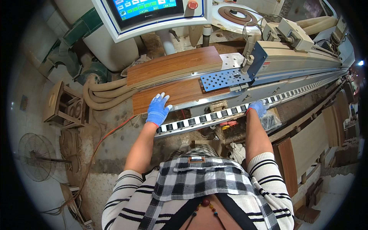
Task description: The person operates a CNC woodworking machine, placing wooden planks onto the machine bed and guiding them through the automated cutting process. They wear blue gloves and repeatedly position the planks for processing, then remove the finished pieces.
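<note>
My left hand (pixel 158 110), in a blue work glove with whitish fingertips, lies with fingers spread on the near left part of a brown wood-grain board (pixel 172 92). The board rests flat on the machine bed, its right part passing beneath a blue perforated plate (pixel 223 79). Along the machine's near side runs a long roller rail (pixel 202 119) with black rollers between white blocks. My right hand (pixel 258 108), also gloved in blue, is on this rail to the right, its fingers curled over it and partly hidden.
Behind the board lies a stack of similar boards (pixel 174 65). A control screen (pixel 145 10) with a red button (pixel 193 4) stands above. Thick hoses (pixel 105 94) and a fan (pixel 34 156) are at left; an orange cable (pixel 115 130) crosses the floor. More panels (pixel 306 142) lean at right.
</note>
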Demonstrator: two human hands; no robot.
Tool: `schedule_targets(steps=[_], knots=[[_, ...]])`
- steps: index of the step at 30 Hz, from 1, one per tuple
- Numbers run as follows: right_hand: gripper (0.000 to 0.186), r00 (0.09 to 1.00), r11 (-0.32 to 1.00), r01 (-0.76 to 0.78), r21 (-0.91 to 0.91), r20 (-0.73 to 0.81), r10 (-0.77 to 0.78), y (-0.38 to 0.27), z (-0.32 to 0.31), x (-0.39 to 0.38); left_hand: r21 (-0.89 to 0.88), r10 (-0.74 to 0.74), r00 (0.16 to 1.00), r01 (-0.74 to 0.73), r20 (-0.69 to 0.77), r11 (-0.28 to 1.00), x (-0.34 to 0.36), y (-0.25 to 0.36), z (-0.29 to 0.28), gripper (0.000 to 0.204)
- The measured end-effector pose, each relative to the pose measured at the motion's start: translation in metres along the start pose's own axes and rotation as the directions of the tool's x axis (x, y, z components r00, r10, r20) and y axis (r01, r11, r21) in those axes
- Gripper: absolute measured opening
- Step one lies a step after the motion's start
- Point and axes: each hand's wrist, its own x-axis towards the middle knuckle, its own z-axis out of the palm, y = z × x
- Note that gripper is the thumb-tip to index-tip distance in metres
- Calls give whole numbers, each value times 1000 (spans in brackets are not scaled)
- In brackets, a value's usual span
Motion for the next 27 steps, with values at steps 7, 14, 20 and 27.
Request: schedule_targets(steps=[7,14,20,27], knots=[[53,999,999,30,-11,25,-30,1,-3,-1,248,-188,973,217,-137,944,-35,-9,-31,63],[55,1000,1000,-1,2,24,1,1,-1,3,-140,-497,863,483,-94,864,-56,-54,-28,74],[54,1000,999,-14,37,27,13,-2,-7,-4,-309,-546,836,505,-57,806,-53,-52,-28,74],[56,999,998,-5,61,50,2,-4,-11,-10,-280,-545,835,506,-75,816,-54,-55,-24,74]])
